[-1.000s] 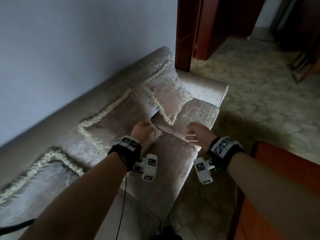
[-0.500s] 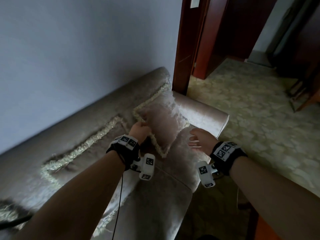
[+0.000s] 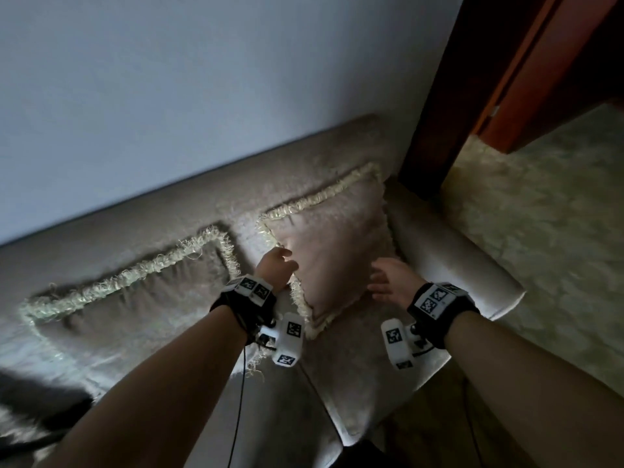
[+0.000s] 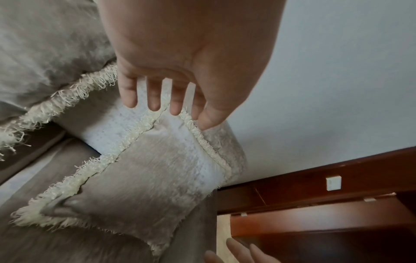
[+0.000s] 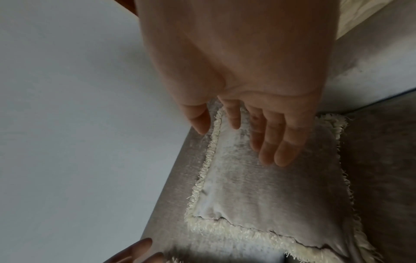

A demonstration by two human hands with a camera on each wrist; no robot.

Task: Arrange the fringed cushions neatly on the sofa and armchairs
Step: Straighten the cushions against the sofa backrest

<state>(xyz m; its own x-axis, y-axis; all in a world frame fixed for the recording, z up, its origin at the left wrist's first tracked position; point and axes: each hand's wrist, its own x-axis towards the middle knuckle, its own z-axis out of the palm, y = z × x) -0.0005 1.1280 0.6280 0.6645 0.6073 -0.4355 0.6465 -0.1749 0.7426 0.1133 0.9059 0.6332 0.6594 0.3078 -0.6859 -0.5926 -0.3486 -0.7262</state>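
Note:
A small beige cushion with cream fringe [image 3: 337,251] leans against the sofa backrest [image 3: 202,204], beside the right armrest [image 3: 456,265]. My left hand [image 3: 277,265] is at its left edge. In the left wrist view the left hand [image 4: 166,106] has straight, spread fingers over the cushion's [image 4: 146,186] top corner and grips nothing. My right hand [image 3: 388,282] hovers at the cushion's lower right, and the right wrist view shows the hand [image 5: 247,142] open over the cushion's [image 5: 270,195] face. A larger fringed cushion [image 3: 141,305] leans on the backrest to the left.
A pale wall [image 3: 169,96] rises behind the sofa. A dark wooden door frame [image 3: 472,96] stands just past the armrest, with patterned floor [image 3: 540,214] beyond. A dark cable [image 3: 33,417] lies on the seat at lower left.
My left hand lifted the small cushion by its edge and stood it against the backrest, then let go. My right hand moved up toward the cushion's lower right.

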